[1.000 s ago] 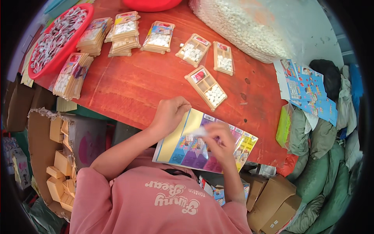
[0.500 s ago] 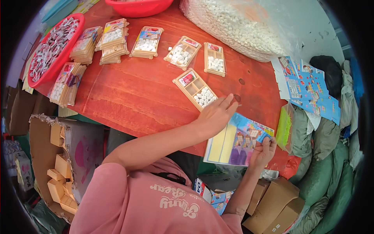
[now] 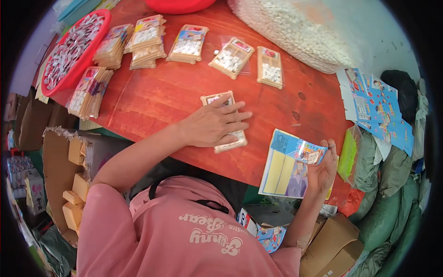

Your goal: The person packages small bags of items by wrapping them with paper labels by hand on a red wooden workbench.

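My left hand (image 3: pixel 217 122), fingers spread, lies palm down over a beige compartment tray (image 3: pixel 233 144) near the front edge of the table, covering most of it. Its far corner and near end show around the fingers. To the right, my right hand (image 3: pixel 323 168) pinches a small blue printed card (image 3: pixel 312 153) between thumb and fingers. That card hangs over a printed sheet (image 3: pixel 280 173) with yellow and blue panels, at the table's front edge. Beyond the left hand stand two more open trays with white pieces, one tray (image 3: pixel 231 58) slightly tilted and another tray (image 3: pixel 270 67) beside it.
Stacks of filled trays (image 3: pixel 146 39) line the left, beside a red basin (image 3: pixel 48 87) of small wrapped packets. A big clear bag (image 3: pixel 295 34) of white pieces sits at the back. Blue printed sheets (image 3: pixel 376 99) lie at right. An open carton (image 3: pixel 57 161) stands lower left.
My left hand and the tray under it have shifted left, and the tray has turned straighter. My right hand has moved slightly right, with the small card lifted in it. The whole view has shifted a little.
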